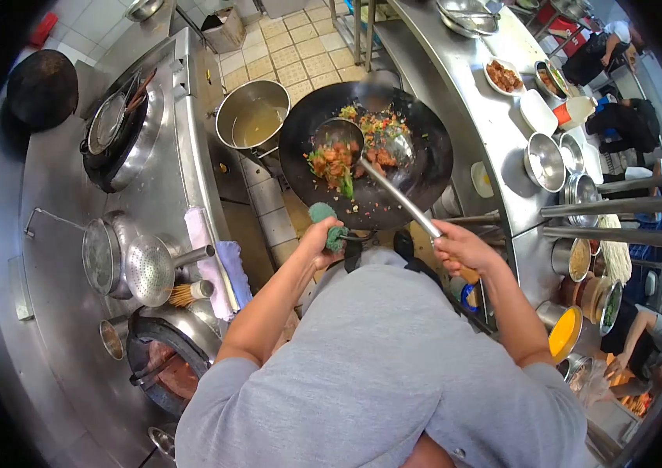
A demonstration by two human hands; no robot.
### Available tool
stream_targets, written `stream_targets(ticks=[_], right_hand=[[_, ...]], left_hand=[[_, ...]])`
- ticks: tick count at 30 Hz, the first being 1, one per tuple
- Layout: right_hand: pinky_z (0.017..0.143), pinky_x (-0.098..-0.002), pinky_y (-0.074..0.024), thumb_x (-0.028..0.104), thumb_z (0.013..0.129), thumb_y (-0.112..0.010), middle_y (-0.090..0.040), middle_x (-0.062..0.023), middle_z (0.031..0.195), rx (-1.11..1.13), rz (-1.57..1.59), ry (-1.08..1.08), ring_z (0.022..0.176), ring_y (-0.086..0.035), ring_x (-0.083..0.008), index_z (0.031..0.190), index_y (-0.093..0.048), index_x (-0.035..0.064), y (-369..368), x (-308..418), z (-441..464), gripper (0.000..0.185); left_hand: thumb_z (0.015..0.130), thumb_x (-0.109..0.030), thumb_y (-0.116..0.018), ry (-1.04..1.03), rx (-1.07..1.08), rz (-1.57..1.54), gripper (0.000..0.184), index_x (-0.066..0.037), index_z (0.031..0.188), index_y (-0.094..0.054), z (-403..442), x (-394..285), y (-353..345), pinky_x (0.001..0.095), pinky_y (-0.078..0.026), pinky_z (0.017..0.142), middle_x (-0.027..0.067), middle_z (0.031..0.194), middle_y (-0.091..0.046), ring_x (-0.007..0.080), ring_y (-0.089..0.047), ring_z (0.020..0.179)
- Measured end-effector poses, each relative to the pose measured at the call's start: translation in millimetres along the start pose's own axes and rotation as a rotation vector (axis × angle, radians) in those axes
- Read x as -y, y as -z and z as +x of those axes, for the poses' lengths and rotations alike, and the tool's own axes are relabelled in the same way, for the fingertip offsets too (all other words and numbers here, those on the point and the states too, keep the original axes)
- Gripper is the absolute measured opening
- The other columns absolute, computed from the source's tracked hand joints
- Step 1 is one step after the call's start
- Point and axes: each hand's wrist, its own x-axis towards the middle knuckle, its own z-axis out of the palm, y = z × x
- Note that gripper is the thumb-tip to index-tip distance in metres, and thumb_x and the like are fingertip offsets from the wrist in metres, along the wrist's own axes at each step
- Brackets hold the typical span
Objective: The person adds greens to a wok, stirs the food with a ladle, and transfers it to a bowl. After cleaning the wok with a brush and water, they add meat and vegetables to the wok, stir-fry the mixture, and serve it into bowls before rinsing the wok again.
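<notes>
A large black wok is held in front of me over the aisle. My left hand is closed around its handle with a green cloth in the grip. My right hand grips the long handle of a metal ladle, whose bowl is inside the wok. Browned chunks with bits of green lie at the ladle bowl. More chunks and chopped red, yellow and green pieces spread across the far side of the wok.
At left is a steel stove counter with a perforated strainer and folded towels. Beyond the wok stands a pot of liquid. The right counter carries a plate of browned food and a metal bowl. Other people are at far right.
</notes>
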Motion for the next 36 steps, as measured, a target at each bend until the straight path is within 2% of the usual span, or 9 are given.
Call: stream_targets(ticks=[3,5,9,16,19,23,26,29,36], right_hand=[[0.035,-0.0181,-0.0331,0.016,0.092,-0.047,-0.04,0.0009,0.067,0.092,0.185,-0.003,0.041,-0.036,-0.0026,0.139,-0.027,0.0172,16,-13,8,0.051],[0.035,-0.0184,-0.034,0.017,0.094,-0.044,-0.039,0.0001,0.068,0.246,0.559,0.023,0.041,-0.035,-0.0025,0.138,-0.027,0.0149,20,-21,0,0.048],[0.036,-0.0183,-0.0344,0.015,0.095,-0.042,-0.039,0.0002,0.069,0.314,0.68,0.142,0.042,-0.035,-0.0012,0.136,-0.029,0.0123,11,-27,-27,0.043],[0.035,-0.0207,-0.037,0.01,0.094,-0.039,-0.038,-0.0023,0.07,0.199,0.826,0.568,0.041,-0.036,-0.0035,0.139,-0.02,0.0034,-4,-3,-105,0.049],[0.032,-0.0182,-0.0329,0.008,0.093,-0.038,-0.037,-0.0013,0.069,-0.016,0.719,0.737,0.039,-0.033,-0.0019,0.138,-0.022,0.0032,3,2,-138,0.048],[0.033,-0.0166,-0.0304,0.009,0.093,-0.041,-0.039,-0.0004,0.07,-0.306,0.655,0.802,0.042,-0.035,-0.0012,0.134,-0.035,0.01,33,4,-173,0.041],[0.036,-0.0169,-0.0348,0.008,0.092,-0.041,-0.041,0.0002,0.071,-0.262,0.619,0.852,0.043,-0.037,-0.0016,0.117,-0.044,0.0094,65,10,-184,0.024],[0.037,-0.0174,-0.0362,0.008,0.092,-0.042,-0.042,0.0005,0.071,-0.262,0.65,0.866,0.045,-0.039,-0.0019,0.108,-0.043,0.0099,99,13,-189,0.016],[0.037,-0.0179,-0.0368,0.008,0.091,-0.044,-0.045,-0.0012,0.071,-0.325,0.691,0.816,0.046,-0.042,-0.0027,0.108,-0.039,0.0115,133,21,-194,0.018]], left_hand=[[0.076,-0.019,-0.058,0.017,0.002,-0.006,0.016,-0.01,0.083,-0.048,1,3,0,0.0271,-0.041,0.049,0.0044,0.071,-0.052,0.0155,-0.049,0.058],[0.077,-0.019,-0.058,0.016,0.007,-0.034,0.016,-0.009,0.083,-0.047,-3,9,1,0.0276,-0.041,0.049,0.0042,0.071,-0.051,0.0157,-0.05,0.057],[0.077,-0.019,-0.058,0.034,0.041,-0.105,0.017,-0.008,0.08,-0.045,-4,13,7,0.0266,-0.042,0.046,0.004,0.068,-0.049,0.0152,-0.05,0.054],[0.078,-0.022,-0.058,-0.01,0.094,-0.153,0.018,-0.008,0.081,-0.046,11,9,0,0.0255,-0.04,0.041,0.0045,0.065,-0.049,0.0148,-0.05,0.051],[0.076,-0.023,-0.061,-0.028,0.069,-0.103,0.019,-0.01,0.081,-0.047,19,8,0,0.0269,-0.042,0.042,0.0036,0.062,-0.051,0.0141,-0.05,0.05],[0.075,-0.023,-0.061,-0.019,0.139,-0.109,0.016,-0.011,0.074,-0.049,27,8,8,0.0242,-0.042,0.038,0.0016,0.059,-0.051,0.0138,-0.051,0.047],[0.078,-0.021,-0.057,-0.046,0.078,-0.132,0.016,-0.008,0.075,-0.048,16,13,8,0.0239,-0.043,0.039,0.0054,0.063,-0.052,0.0151,-0.053,0.05],[0.077,-0.02,-0.057,0.058,0.079,-0.208,0.015,-0.007,0.077,-0.048,15,16,17,0.024,-0.044,0.041,0.006,0.065,-0.052,0.0156,-0.052,0.051],[0.074,-0.021,-0.06,0.11,0.095,-0.226,0.017,-0.01,0.083,-0.05,14,34,34,0.0233,-0.041,0.042,0.0037,0.07,-0.055,0.0152,-0.053,0.052]])
